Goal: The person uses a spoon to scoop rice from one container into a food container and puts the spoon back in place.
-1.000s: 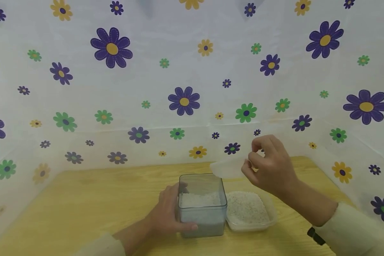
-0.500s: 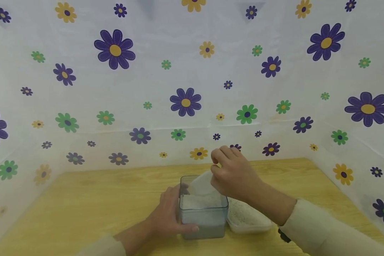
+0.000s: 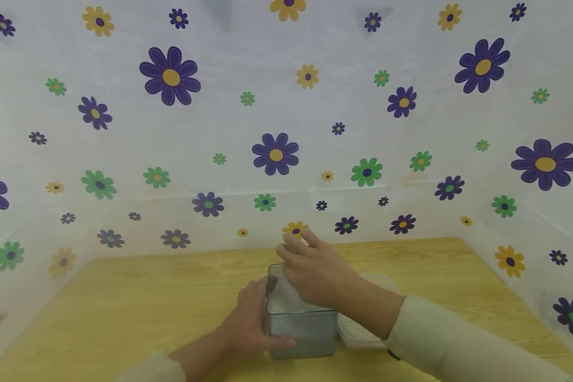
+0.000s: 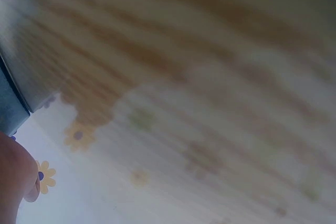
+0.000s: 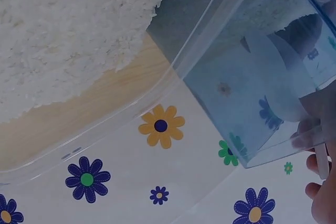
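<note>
My left hand (image 3: 249,324) grips a square, bluish see-through container (image 3: 303,335) from its left side, the thumb laid across the front wall. Above the container's open top, my right hand (image 3: 315,271) holds a white scoop (image 5: 283,85) by its handle (image 5: 322,161). The scoop's bowl is down inside the container, seen through the wall in the right wrist view; in the head view the hand hides most of it. White rice fills the lower part of the container. To its right stands a clear plastic tub (image 3: 360,339) with rice (image 5: 73,35), partly covered by my right forearm.
A wood-grain table top (image 3: 162,302) lies under everything. White sheeting with printed flowers (image 3: 275,155) stands around its back and both sides. The tub sits close against the container's right side.
My right hand has moved left and down with the scoop, from above the tub to the container, and the scoop's bowl has gone inside. The left hand keeps its grip on the container.
</note>
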### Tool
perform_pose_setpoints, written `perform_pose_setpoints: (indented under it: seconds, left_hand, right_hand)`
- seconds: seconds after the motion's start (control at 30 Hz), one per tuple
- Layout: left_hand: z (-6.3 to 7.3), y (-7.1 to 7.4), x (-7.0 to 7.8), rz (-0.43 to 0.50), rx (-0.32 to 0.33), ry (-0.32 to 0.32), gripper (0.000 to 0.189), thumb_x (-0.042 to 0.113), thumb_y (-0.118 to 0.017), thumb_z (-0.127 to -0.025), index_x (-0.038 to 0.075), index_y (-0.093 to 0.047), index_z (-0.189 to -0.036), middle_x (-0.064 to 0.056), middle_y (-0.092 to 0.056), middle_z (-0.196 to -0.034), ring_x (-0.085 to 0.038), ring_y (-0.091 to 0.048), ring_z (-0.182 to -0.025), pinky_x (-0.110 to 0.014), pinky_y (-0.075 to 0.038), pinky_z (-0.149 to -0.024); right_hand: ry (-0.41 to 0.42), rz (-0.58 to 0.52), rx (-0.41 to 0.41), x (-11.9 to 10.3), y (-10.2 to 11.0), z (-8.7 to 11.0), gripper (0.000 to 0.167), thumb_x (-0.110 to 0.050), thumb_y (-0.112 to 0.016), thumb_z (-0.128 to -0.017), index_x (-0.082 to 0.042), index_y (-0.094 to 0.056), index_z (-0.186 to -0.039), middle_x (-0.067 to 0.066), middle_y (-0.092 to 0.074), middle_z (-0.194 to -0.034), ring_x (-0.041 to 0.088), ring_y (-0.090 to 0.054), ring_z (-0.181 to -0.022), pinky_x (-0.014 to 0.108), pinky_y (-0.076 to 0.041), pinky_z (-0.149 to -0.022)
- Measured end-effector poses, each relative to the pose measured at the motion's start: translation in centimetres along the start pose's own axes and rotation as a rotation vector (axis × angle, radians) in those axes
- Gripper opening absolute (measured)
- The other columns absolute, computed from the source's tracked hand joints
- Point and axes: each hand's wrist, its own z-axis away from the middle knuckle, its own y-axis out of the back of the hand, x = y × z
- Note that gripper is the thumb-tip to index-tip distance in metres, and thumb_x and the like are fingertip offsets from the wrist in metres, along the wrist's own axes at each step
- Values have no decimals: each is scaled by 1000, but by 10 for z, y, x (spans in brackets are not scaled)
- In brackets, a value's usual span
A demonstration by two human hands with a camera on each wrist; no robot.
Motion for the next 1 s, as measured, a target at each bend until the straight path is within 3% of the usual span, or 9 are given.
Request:
perform_pose_setpoints:
  seconds: [0.17,0.33,0.63,1.0]
  left_hand:
    - [-1,-2,-3,8,-3,-11,100,67,-80,-67,20,-36,-145,12,-48,-122,-9,-40,-105,-41,-30,-90]
    - [-2,-4,-3,26,-15,-6,98,67,-79,-68,23,-37,-144,13,-48,-122,-10,-40,-105,-40,-30,-89]
    - [-3,1,1,34,-24,10,92,65,-81,-67,24,-40,-138,12,-48,-120,-11,-40,-104,-41,-30,-89]
    - [-3,2,-2,18,17,-42,95,66,-81,-66,25,-40,-140,13,-49,-119,-9,-40,-102,-39,-30,-87]
  right_hand:
    - [-30,-85,-59,-4,-3,-5,24,-23,-52,-97,-14,-72,-88,0,-61,-105,22,-45,-107,34,-36,-92]
    - [-87,-221,-104,-7,-8,-5,26,-22,-51,-97,-13,-71,-82,0,-61,-112,23,-44,-115,38,-35,-102]
    - [-145,-350,-53,-8,-12,-6,25,-21,-57,-92,-13,-65,-70,-2,-56,-101,21,-43,-112,38,-36,-100]
    - [-243,-517,-14,-6,-15,-6,16,-19,-65,-83,-16,-67,-67,-5,-56,-93,21,-45,-109,38,-38,-91]
